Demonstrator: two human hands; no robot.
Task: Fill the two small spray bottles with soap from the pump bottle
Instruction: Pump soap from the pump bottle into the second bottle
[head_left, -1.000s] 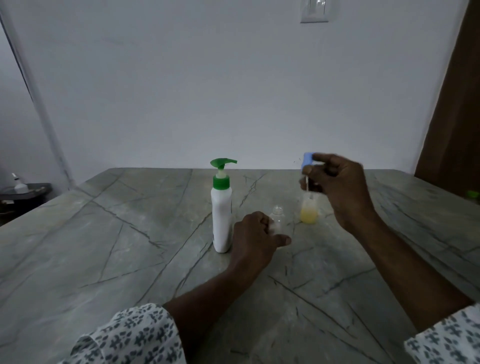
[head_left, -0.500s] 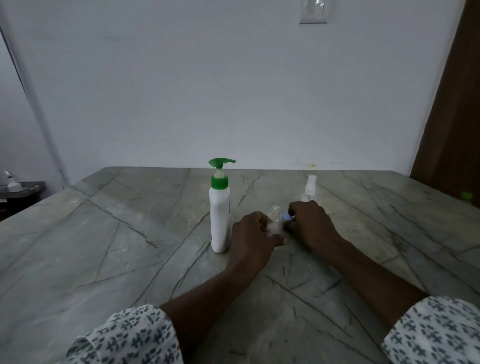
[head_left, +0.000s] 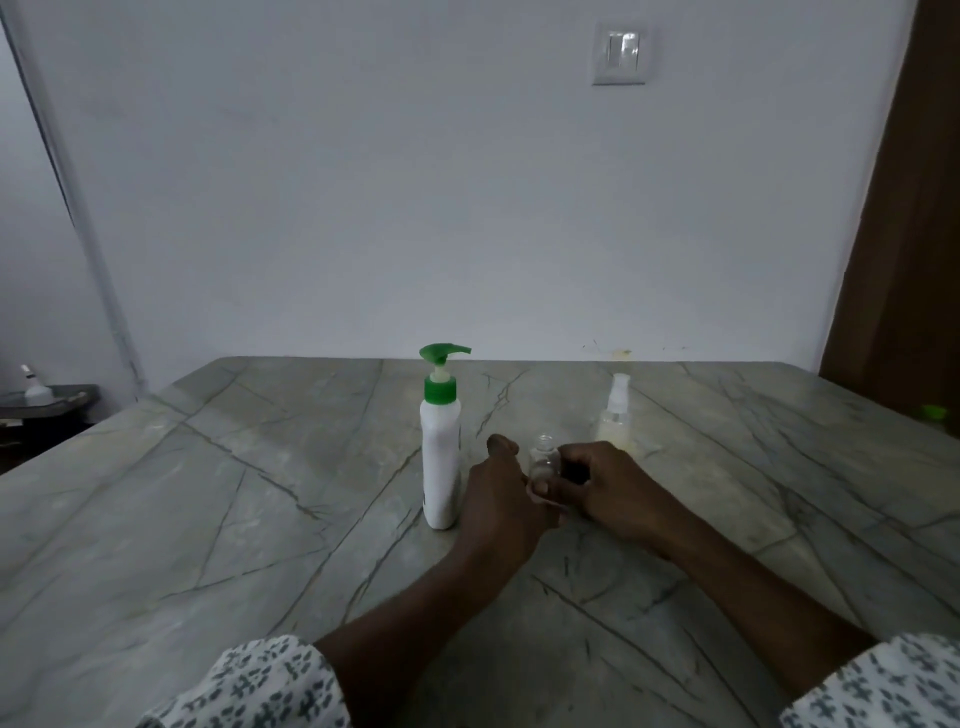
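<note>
A white pump bottle (head_left: 440, 457) with a green pump head stands upright on the marble table (head_left: 208, 493). Just right of it, my left hand (head_left: 501, 499) holds a small clear spray bottle (head_left: 544, 460) that is uncapped and looks empty, with my thumb across its front. My right hand (head_left: 605, 483) lies against the bottle's right side with its fingers curled. The blue cap it carried is out of sight inside those fingers. Behind my right hand stands the second small spray bottle (head_left: 615, 415), with a white spray top on and pale yellow soap inside.
The table's far edge meets a white wall with a light switch (head_left: 621, 52). A brown door (head_left: 904, 234) is at the right, with a small green object (head_left: 935, 412) near it. A dark side shelf (head_left: 47, 402) at the far left holds a small white bottle.
My right hand came down from above the soap-filled bottle, carrying the blue cap to the clear bottle's right side. The white spray top now shows on the filled bottle. My left hand stayed.
</note>
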